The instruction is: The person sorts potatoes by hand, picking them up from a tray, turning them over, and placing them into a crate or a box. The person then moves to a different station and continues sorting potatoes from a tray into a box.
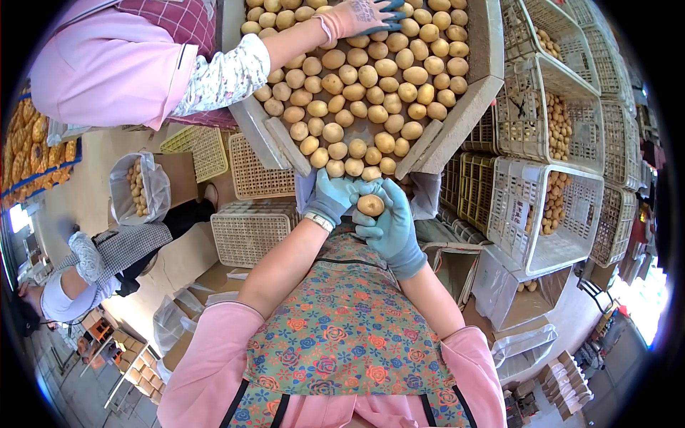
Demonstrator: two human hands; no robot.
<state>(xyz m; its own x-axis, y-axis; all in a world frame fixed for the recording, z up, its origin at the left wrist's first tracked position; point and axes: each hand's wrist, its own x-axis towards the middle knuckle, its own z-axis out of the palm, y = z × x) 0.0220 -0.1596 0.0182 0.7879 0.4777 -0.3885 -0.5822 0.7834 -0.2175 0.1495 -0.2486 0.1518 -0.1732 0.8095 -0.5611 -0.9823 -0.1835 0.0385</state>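
Observation:
Many potatoes (386, 68) lie across the grey-rimmed sorting table (457, 121), down to its narrow opening in front of me. My right hand (396, 232), in a light blue glove, is closed around one potato (370, 205) just below that opening. Close on its left is my left hand (334, 197), gloved alike, its fingers loosely stretched toward the right hand and partly overlapped there. Several potatoes at the table's lip sit directly above my left fingers. Nothing shows in the left hand, though its palm is hidden.
Another person's gloved hand (362, 17) reaches over the potatoes from the left. Plastic crates (546, 214), some holding potatoes, stack up on the right. A lined box of potatoes (146, 189) and crates (251, 237) stand left. Another person (107, 264) is farther left.

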